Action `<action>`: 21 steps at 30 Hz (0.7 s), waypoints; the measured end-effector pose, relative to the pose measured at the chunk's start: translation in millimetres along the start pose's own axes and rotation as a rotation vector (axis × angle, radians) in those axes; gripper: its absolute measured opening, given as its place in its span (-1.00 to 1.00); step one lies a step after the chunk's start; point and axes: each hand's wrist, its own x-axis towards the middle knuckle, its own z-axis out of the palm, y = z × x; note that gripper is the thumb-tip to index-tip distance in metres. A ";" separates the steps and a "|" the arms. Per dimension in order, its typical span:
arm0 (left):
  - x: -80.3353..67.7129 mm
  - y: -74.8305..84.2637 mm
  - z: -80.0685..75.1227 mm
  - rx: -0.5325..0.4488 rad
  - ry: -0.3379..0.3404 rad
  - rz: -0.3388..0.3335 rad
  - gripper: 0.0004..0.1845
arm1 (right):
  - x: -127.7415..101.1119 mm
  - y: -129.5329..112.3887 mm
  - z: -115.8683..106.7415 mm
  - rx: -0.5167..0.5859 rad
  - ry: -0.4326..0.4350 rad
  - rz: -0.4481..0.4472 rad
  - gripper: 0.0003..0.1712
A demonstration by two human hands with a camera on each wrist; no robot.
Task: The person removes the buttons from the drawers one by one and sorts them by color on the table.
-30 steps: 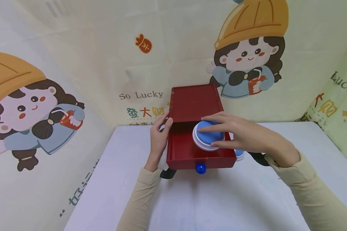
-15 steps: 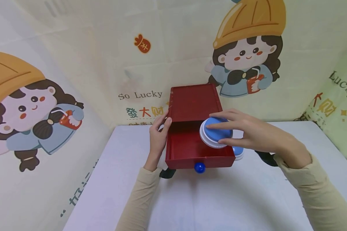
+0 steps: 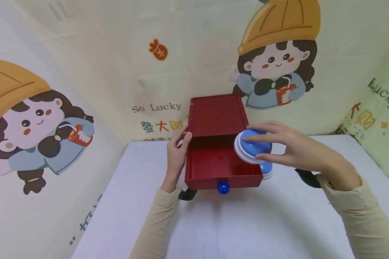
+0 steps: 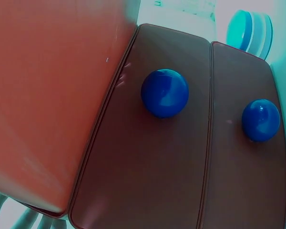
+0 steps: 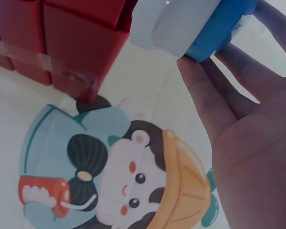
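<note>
A red drawer cabinet (image 3: 218, 115) stands on the table with its top drawer (image 3: 210, 163) pulled out; inside the drawer I see only red bottom and walls. My left hand (image 3: 176, 156) rests against the cabinet's left side, fingers fairly straight. My right hand (image 3: 286, 145) grips a white jar with a blue lid (image 3: 257, 144) by its lid, tilted, over the drawer's right edge. The right wrist view shows fingertips on the lid of this jar (image 5: 190, 26). A second blue-lidded jar (image 3: 266, 169) stands right of the drawer, partly hidden.
A blue round knob (image 3: 223, 188) sticks out from the drawer's front. Two shut drawers with blue knobs (image 4: 165, 93) lie below it in the left wrist view. The white table (image 3: 214, 226) ends behind the cabinet at a cloth wall (image 3: 197, 64) with printed cartoon figures.
My right hand has moved to the right with the jar, from above the drawer's inside to its right edge. The left hand has stayed at the cabinet's side.
</note>
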 end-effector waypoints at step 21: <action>2.4 11.3 -3.0 -0.019 0.001 -0.069 -0.58 | -30.8 28.8 2.7 0.048 0.089 0.107 -0.25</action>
